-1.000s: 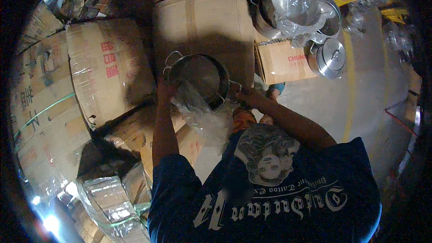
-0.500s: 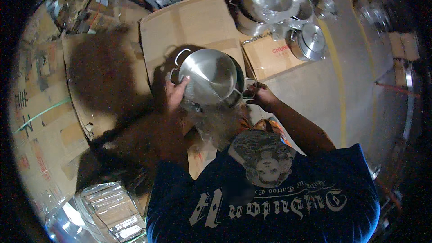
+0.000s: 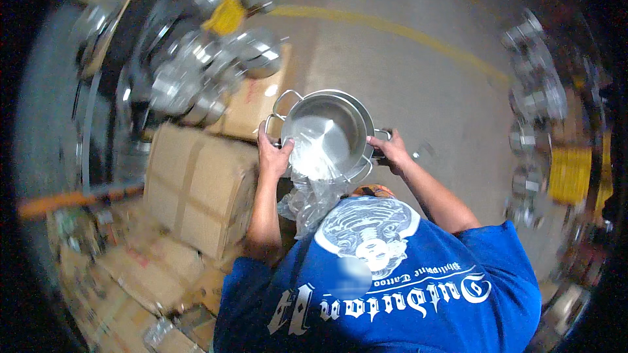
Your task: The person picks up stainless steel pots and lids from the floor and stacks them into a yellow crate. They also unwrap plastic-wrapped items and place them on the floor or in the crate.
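Note:
Two steel cooking pots sit one inside the other in front of my chest. The inner pot (image 3: 330,124) is shiny, with loop handles at its upper left and lower right. The outer pot (image 3: 369,119) shows as a rim and wall around it. My left hand (image 3: 273,159) grips the left side of the pots, thumb over the rim. On the other side, my right hand (image 3: 392,149) is closed around a loop handle, its thumb on the edge. Clear plastic wrap (image 3: 315,197) hangs crumpled from the near left side.
A closed carton (image 3: 190,186) stands to my left, with flattened cardboard (image 3: 147,261) below it. Wrapped steel pots (image 3: 186,82) crowd another box (image 3: 258,101) at the upper left. More metalware (image 3: 536,95) lines the right. The grey floor (image 3: 418,91) bears a yellow line (image 3: 392,31).
My view has swung to the right, from the cartons toward the floor. The pots came along in both hands and are now more brightly lit. The plastic wrap shows more clearly below them.

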Demonstrator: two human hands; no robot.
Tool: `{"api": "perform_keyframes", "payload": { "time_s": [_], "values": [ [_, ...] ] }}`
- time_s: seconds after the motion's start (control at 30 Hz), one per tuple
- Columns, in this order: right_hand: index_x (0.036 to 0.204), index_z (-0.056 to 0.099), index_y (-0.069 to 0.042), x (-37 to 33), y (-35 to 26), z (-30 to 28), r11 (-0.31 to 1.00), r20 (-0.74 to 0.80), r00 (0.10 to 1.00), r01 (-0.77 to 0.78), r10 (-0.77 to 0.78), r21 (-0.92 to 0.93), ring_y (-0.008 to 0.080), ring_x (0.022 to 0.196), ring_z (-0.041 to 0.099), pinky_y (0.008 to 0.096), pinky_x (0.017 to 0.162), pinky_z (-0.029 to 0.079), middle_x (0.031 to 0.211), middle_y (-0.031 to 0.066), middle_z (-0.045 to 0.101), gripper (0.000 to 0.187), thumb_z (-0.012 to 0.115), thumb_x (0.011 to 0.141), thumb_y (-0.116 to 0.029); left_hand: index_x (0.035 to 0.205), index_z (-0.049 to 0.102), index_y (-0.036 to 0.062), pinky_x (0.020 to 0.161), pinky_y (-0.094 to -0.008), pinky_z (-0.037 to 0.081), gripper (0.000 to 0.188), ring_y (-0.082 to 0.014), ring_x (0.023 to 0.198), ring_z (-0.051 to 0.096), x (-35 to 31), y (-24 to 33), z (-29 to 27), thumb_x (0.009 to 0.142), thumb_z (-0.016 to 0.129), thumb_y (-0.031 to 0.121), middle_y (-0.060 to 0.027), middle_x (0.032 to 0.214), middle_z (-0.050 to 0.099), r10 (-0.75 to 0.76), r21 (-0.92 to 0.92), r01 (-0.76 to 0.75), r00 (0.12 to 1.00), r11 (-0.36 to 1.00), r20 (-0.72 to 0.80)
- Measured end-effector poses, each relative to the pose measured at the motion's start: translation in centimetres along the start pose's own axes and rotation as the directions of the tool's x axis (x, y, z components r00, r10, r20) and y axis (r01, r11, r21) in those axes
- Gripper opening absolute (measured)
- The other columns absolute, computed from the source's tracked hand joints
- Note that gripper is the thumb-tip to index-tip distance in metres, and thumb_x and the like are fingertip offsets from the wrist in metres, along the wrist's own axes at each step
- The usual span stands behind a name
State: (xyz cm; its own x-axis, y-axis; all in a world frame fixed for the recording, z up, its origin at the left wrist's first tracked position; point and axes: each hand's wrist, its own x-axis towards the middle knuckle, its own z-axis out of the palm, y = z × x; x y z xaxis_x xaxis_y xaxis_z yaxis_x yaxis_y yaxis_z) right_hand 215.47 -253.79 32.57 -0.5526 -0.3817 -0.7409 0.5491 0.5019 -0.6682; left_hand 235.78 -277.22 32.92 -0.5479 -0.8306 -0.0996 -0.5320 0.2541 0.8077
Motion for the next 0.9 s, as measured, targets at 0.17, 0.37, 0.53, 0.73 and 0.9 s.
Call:
{"api": "perform_keyframes", "payload": {
  "time_s": [0.17,0.37,0.53,0.73,0.9],
  "values": [
    [0.128,0.040,0.001,-4.2,4.4,-12.4,0.987,-0.170,0.975,-0.130,0.144,0.090,0.0162,0.065,0.060,0.0333,0.049,0.051,0.089,0.0104,0.063,0.076,0.079,0.072,-0.031,0.137,0.030,-0.0039,0.099,-0.0378,0.039,0.088,-0.0327,0.114,0.050,1.1,4.1,12.1,0.066,0.077,0.016,-0.0237,0.127,0.048,0.095,-0.084,-0.068,0.918,0.994,0.385],
    [0.108,0.059,0.004,-5.5,14.4,-16.0,0.958,-0.695,0.716,-0.238,0.061,-0.161,0.0250,0.070,0.066,0.0331,0.052,0.053,0.082,0.0162,0.066,0.053,0.071,0.067,-0.028,0.139,0.027,-0.0042,0.105,-0.0394,0.033,0.088,-0.0344,0.123,0.043,-0.2,7.8,22.4,0.062,0.068,0.008,-0.0245,0.132,0.043,0.234,-0.149,-0.181,0.739,0.972,0.632],
    [0.122,0.050,0.011,-9.1,17.6,-17.9,0.946,-0.517,0.793,-0.288,0.323,0.150,0.0345,0.081,0.068,0.0398,0.058,0.057,0.106,0.0295,0.061,0.071,0.068,0.066,-0.028,0.140,0.028,-0.0017,0.105,-0.0408,0.034,0.085,-0.0368,0.123,0.042,-1.1,13.6,27.7,0.064,0.067,0.008,-0.0257,0.133,0.041,0.403,-0.230,-0.367,0.518,0.902,0.755],
    [0.118,0.060,-0.008,-13.6,19.1,-16.3,0.864,-0.492,0.717,-0.339,0.493,0.372,0.0331,0.081,0.067,0.0458,0.060,0.058,0.102,0.0195,0.064,0.046,0.061,0.078,-0.030,0.141,0.027,-0.0008,0.099,-0.0414,0.040,0.088,-0.0360,0.115,0.048,-3.7,17.4,31.5,0.066,0.071,0.013,-0.0263,0.128,0.045,0.307,-0.153,-0.434,0.312,0.888,0.899],
    [0.114,0.061,-0.005,-16.0,20.9,-14.5,0.804,-0.488,0.649,-0.376,0.583,0.461,0.0298,0.082,0.067,0.0419,0.064,0.058,0.096,0.0184,0.065,0.044,0.064,0.078,-0.029,0.140,0.029,0.0009,0.093,-0.0421,0.044,0.087,-0.0346,0.106,0.053,-6.3,17.9,34.1,0.066,0.072,0.015,-0.0244,0.120,0.048,0.267,-0.158,-0.490,0.160,0.857,0.950]
  ]
}}
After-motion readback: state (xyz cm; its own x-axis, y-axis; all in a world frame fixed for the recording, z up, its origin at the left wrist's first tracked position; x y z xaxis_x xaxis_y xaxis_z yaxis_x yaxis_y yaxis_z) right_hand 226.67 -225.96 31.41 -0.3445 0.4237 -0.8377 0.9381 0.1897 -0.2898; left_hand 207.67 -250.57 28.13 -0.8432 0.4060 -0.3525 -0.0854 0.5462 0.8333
